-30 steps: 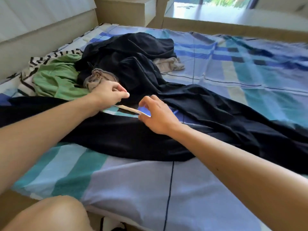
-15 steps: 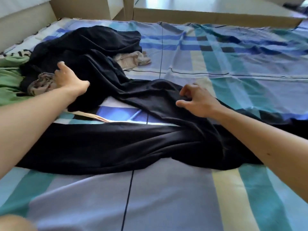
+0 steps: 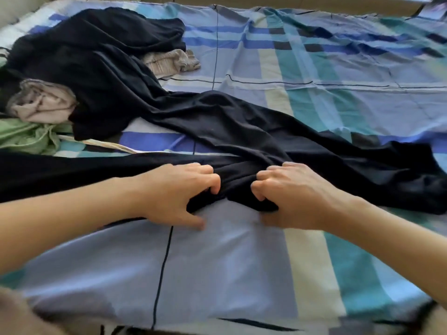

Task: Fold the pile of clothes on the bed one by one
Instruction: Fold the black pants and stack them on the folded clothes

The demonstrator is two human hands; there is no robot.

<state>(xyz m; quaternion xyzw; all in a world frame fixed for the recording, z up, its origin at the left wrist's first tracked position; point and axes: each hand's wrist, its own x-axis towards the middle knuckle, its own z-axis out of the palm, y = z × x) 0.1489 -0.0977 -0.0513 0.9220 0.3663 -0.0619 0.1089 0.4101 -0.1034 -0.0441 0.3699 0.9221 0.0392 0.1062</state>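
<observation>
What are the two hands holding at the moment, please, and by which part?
Both the left hand and the right hand grip the black garment, bunching its near edge, side by side, close to the garment's middle.

A checked sheet (image 3: 237,259) covers the whole surface, printed in blocks of lavender, teal, cream and bright blue, with small dark squares in the far right part. Thin dark lines (image 3: 161,274) cross the print, one running from the near edge toward the far side left of centre, another running left to right across the far half. The fabric is lightly creased on the right. Along the far edge runs a beige board (image 3: 314,3), and a pale surface (image 3: 13,9) fills the far left corner. A dark blurred shape (image 3: 420,315) sits at the near right corner; what it is cannot be told.
</observation>
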